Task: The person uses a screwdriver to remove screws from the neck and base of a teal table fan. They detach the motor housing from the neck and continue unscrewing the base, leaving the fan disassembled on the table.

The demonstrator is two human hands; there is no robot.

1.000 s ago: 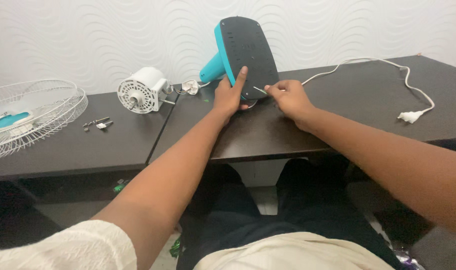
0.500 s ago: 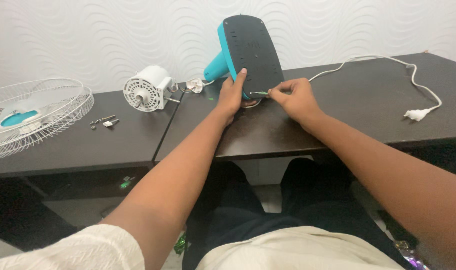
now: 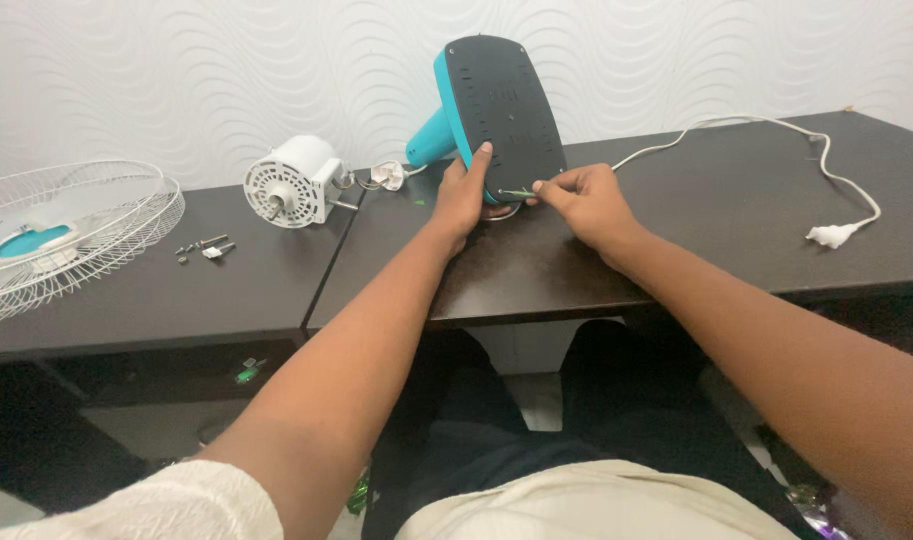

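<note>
Unmoved since earlier — left hand [image 3: 463, 196] grips fan base [image 3: 504, 110] | right hand [image 3: 583, 203] pinches screwdriver [image 3: 517, 193] against it

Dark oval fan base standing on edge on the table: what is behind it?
Behind the dark oval fan base, a teal neck sticks out left, before the wavy white wall. The base's front face is hidden.

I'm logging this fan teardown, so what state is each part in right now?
fan base: tipped up, underside facing the camera
left hand: gripping the base edge
right hand: holding a thin tool to the base
motor: detached, on its side
plug: unplugged
fan grille: removed, flat
</note>
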